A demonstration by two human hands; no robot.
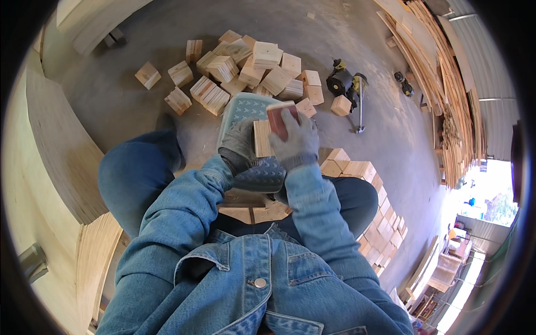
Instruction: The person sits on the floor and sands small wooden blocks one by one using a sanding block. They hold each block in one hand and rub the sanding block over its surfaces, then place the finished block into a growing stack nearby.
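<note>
1. Block, wooden, pale, squared (261, 139): held above the teal plastic piece (230, 114), between two gloved hands.
2. Left hand (239, 144), grey glove: fingers grasping the block at its left side.
3. Right hand (294, 135), grey glove: fingers curled over a reddish pad (275, 115), gripping it. Pad overlaps the block's upper right part; firm contact cannot be told.
4. Hazard, slip: a loose left grip under a push from the pad could let the block twist or drop.
5. Hazard, scrape: left fingertips lie near the pad; a pad sliding off the edge could catch the glove.
6. Hazard, topple: stacked blocks (385, 223) stand just beside the right knee; a nudge could shift them.
7. Container, possible: teal plastic piece, raised pattern on its surface; whether upturned crate or stool, unclear; contents, if any, not visible.
8. Loose blocks (251, 72): heaped directly on the floor, beyond the plastic piece, uncontained.
</note>
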